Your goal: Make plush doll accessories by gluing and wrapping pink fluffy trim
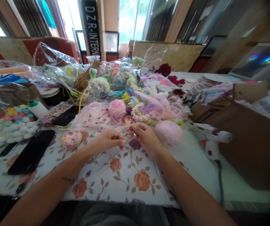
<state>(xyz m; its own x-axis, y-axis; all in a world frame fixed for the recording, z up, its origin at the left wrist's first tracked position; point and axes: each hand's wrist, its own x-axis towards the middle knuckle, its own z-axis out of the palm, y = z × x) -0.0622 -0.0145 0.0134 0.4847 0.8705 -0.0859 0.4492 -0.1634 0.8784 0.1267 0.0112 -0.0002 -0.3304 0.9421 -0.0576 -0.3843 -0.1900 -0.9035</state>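
My left hand (111,140) is closed just above the flowered tablecloth (102,185), its thumb and fingertips pinched together. Close by on the right, my right hand (145,135) also pinches, with a tiny glint at its fingertips. Whatever either hand holds is too small or thin to name. A fluffy pale pink ball (169,133) lies right beside my right hand. Beyond the hands sits a ball of pink yarn (117,109), next to a pale pink fluffy heap (92,116). Left of my left hand is a small round piece with colourful decoration (71,139).
A white glue gun (211,141) with a cord lies at right, before a brown cardboard box (250,141). At left are a black phone (31,152), bagged pompoms (12,128) and a thread spool (38,110). Yarn pieces and plastic wrap pile up behind.
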